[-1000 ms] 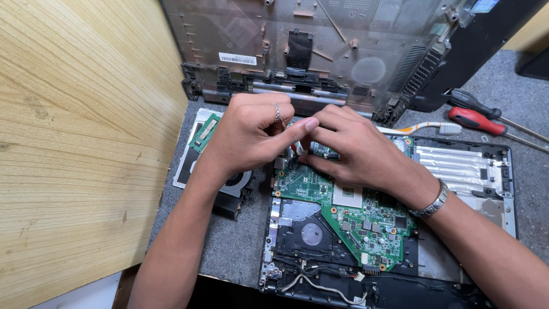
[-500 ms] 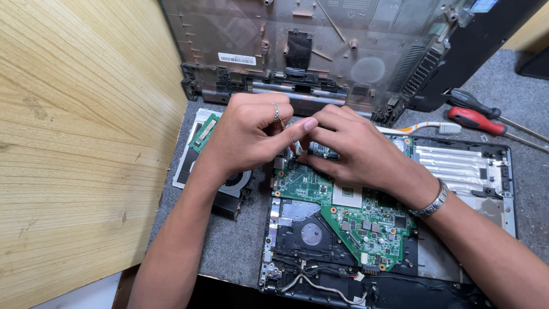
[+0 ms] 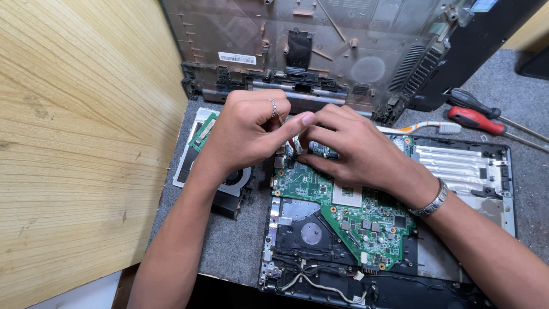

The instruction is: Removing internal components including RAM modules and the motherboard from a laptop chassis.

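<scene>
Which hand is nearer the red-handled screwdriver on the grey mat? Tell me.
Right. The right hand works over the green circuit board, on the red-handled screwdriver's side; the left hand sits farther away, beyond the right one.

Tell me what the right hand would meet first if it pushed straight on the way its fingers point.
Probably the left hand: the right hand points leftward and their fingertips already nearly touch above the green circuit board.

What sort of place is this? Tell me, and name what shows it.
Probably an electronics repair bench: an opened laptop with its green circuit board bare, screwdrivers lying on the grey mat, and a detached cooling fan beside it.
</scene>
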